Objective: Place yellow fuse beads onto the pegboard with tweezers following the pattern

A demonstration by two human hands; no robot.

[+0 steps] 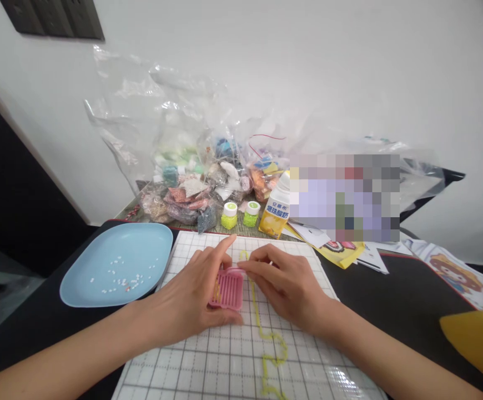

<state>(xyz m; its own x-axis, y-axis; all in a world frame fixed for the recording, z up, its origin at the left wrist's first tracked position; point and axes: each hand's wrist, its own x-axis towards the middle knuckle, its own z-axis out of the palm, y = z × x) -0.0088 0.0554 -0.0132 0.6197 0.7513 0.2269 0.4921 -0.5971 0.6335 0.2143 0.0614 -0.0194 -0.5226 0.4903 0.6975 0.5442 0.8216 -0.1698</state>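
Note:
My left hand (200, 286) grips a small pink ridged tray (230, 291), thumb at its near edge and fingers along its far side. Some yellowish bits lie in the tray's left grooves. My right hand (287, 280) is closed in a pinch at the tray's upper right corner. A thin pink edge shows by its fingertips, but what they hold is too small to make out. Beside the tray, a wavy line of yellow-green beads (285, 350) runs down the white gridded board (191, 369), passing near my right fingers.
At the left, a blue plate (83, 266) carries scattered white beads. Behind the board stand two small green jars (229, 215), a yogurt carton (273, 208) and clear bags of colourful packets (187, 194). Cards and papers (453, 269) lie right, with a yellow object (478, 339) nearer.

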